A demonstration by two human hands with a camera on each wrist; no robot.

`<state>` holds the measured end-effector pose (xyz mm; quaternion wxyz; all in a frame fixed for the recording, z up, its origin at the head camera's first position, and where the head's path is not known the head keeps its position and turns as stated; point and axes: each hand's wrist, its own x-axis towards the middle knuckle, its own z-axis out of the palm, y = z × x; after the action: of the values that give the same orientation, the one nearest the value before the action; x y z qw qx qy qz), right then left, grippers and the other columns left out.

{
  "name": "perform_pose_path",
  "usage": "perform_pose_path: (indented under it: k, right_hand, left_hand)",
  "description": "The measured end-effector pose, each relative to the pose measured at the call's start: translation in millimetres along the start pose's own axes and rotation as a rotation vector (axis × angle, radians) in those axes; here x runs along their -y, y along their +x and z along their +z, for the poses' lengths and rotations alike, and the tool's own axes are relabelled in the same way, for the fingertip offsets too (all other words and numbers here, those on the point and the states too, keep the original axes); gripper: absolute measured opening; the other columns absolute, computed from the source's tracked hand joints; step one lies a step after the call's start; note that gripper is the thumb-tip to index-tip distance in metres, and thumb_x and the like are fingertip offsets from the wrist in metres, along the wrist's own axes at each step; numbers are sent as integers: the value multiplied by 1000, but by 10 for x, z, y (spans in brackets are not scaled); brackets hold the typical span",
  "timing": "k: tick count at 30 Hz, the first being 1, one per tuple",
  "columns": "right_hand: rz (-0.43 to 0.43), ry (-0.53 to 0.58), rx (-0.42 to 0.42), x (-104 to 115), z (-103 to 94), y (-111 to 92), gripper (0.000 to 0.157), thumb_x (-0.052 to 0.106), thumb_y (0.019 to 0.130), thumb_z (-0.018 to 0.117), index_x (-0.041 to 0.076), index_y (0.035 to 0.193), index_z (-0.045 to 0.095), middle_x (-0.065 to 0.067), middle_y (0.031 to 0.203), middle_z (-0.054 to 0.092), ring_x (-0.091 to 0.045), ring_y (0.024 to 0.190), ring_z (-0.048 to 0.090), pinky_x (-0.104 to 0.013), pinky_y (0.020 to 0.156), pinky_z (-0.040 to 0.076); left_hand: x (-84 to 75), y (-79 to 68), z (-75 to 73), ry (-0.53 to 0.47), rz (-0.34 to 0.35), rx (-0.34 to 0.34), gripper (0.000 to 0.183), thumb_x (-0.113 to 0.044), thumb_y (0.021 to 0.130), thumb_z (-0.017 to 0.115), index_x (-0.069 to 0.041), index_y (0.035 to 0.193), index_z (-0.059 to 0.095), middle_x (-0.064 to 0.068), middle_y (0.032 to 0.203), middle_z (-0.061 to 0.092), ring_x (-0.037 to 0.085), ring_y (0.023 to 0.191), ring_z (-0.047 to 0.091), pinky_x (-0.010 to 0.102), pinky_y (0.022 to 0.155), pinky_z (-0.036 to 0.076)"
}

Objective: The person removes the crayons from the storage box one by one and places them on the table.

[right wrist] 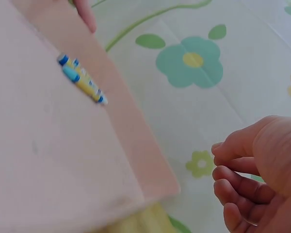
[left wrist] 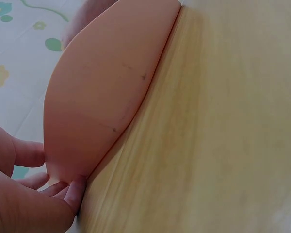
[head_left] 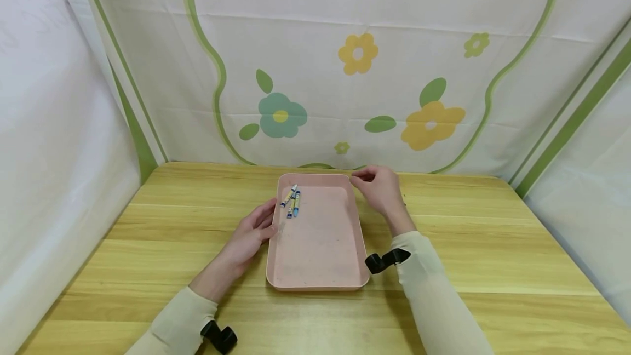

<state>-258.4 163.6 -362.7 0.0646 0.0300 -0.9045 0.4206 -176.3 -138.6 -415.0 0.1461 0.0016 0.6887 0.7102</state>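
Observation:
A shallow pink tray [head_left: 320,245] lies on the wooden table. Inside it, by the left wall, are three small crayons [head_left: 297,204] with yellow and blue wrappers, one with a light blue tip. My left hand [head_left: 248,240] holds the tray's left side; in the left wrist view its thumb [left wrist: 29,153] meets the rim and the other fingers touch the lower edge of the outer wall. By the tray's back right corner is my right hand [head_left: 379,188], fingers loosely curled. Nothing shows between those fingers in the right wrist view, where the hand [right wrist: 262,179] appears apart from the tray.
A white cloth [head_left: 305,70] printed with flowers hangs behind the table [head_left: 493,256], and white cloth walls [head_left: 64,125] stand at both sides. Each sleeve carries a black wrist camera [head_left: 219,337]. Wooden tabletop surrounds the tray.

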Motion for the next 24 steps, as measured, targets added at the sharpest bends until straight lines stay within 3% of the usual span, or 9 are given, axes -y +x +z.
perform_pose_path:
  k: [9,24]
  right_hand:
    - [-21,22,48,302,138,56,21,27,99,75,13,113,81,-9,110,79,-26,100,73,-39,83,62]
    - [-82,8,87,534,494,56,16,21,99,76,11,111,80,-7,107,78,-23,96,72,-36,83,63]
  left_hand:
    - [2,1,5,5,2,-5,67,1,107,48,-9,169,23,13,177,24,33,165,23,52,134,24]
    - [1,-7,6,15,7,-2,67,0,107,48,-9,169,24,13,177,23,34,165,23,53,133,24]
